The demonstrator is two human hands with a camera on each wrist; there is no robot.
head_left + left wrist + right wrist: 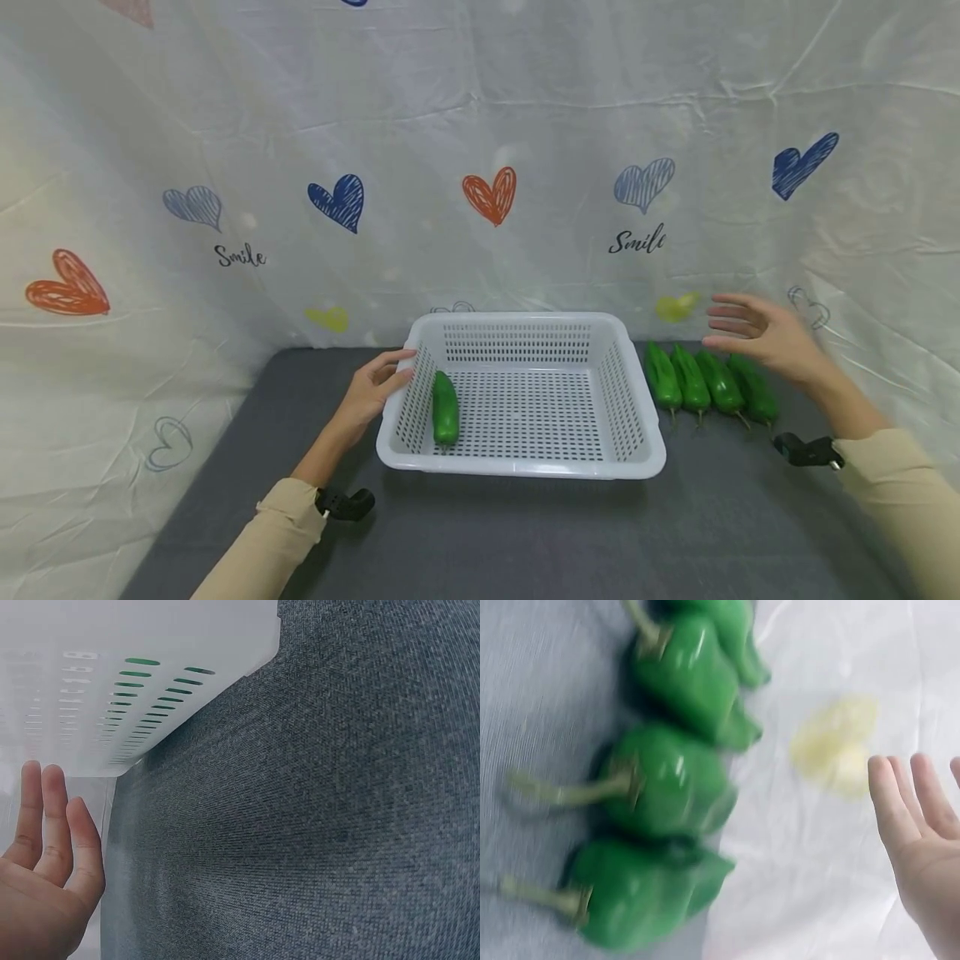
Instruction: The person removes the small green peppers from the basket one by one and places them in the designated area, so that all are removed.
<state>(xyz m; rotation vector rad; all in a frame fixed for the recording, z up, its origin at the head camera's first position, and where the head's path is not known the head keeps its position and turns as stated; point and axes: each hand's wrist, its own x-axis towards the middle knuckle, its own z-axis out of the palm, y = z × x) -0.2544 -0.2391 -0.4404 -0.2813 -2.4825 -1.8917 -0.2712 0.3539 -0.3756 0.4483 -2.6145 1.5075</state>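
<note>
A white perforated plastic basket (517, 467) stands on the dark grey cloth, with one green pepper (446, 408) lying along its left side. My left hand (369, 392) is at the basket's left rim, fingertips touching it. In the left wrist view three straight fingers (54, 825) show beside the basket's outer wall (150, 645). To the right of the basket, several green peppers (692, 379) lie in a row, their stems toward me. Above them hovers my right hand (768, 337), fingers extended and apart from the peppers; the right wrist view shows nothing in its grasp.
A white sheet (405, 275) printed with hearts and the word "Smile" hangs behind the table. The grey cloth (517, 542) covers the tabletop in front of the basket. A black wrist camera (806, 450) sits on the right wrist, another (345, 504) on the left.
</note>
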